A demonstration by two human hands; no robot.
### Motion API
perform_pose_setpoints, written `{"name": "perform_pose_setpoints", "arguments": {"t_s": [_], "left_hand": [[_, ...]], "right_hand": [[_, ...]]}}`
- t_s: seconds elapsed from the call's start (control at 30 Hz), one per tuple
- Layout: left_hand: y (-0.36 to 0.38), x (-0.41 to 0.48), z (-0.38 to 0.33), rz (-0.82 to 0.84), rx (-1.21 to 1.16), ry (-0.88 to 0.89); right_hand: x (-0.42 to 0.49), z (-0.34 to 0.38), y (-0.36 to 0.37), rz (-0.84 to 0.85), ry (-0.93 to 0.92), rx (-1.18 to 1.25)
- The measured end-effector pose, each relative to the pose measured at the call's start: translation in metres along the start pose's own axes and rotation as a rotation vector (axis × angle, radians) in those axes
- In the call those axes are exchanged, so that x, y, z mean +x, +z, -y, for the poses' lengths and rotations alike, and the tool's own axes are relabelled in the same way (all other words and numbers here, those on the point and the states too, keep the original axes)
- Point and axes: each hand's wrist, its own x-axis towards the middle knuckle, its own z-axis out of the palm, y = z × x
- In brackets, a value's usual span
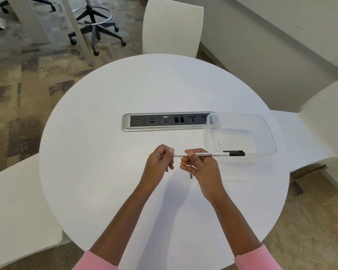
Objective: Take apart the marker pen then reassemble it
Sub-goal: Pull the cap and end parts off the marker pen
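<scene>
Head view: at lower centre of the frame, above a round white table [109, 117], the right hand [200, 166] pinches a white marker pen [209, 154] level, black cap [236, 153] on at right. The left hand [161, 161] fingers close on its left end. A small dark piece [191, 175] lies beneath, so it seems partly dismantled; reassembly remains.
</scene>
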Motion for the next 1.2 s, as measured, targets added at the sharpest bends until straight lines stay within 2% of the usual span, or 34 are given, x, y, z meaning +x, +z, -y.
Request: {"name": "perform_pose_setpoints", "arguments": {"t_s": [0.23, 0.43, 0.53, 0.67, 0.77, 0.93, 1.03, 1.2], "left_hand": [[0.005, -0.003, 0.001, -0.113, 0.204, 0.097], [0.013, -0.002, 0.002, -0.163, -0.011, -0.063], [0.013, 0.000, -0.001, -0.152, -0.097, -0.117], [0.012, 0.001, -0.005, -0.097, -0.035, -0.076], [0.016, -0.003, -0.007, 0.003, 0.002, -0.058], [0.009, -0.005, -0.004, 0.024, -0.006, -0.028], [0.004, -0.007, -0.002, 0.083, -0.010, 0.024], [0.004, -0.008, -0.002, -0.001, -0.038, 0.071]], "right_hand": [[-0.002, -0.001, 0.001, -0.017, -0.006, -0.015], [-0.001, 0.001, -0.001, 0.006, -0.049, -0.062], [-0.002, -0.001, -0.001, 0.020, -0.027, -0.035], [-0.001, -0.003, 0.001, 0.060, 0.067, 0.118], [-0.001, -0.004, 0.006, 0.091, 0.079, 0.099], [-0.001, -0.004, 0.001, 0.008, 0.121, 0.165], [0.000, -0.002, -0.001, 0.033, 0.115, 0.174], [-0.002, 0.000, 0.002, 0.026, 0.119, 0.146]]}}
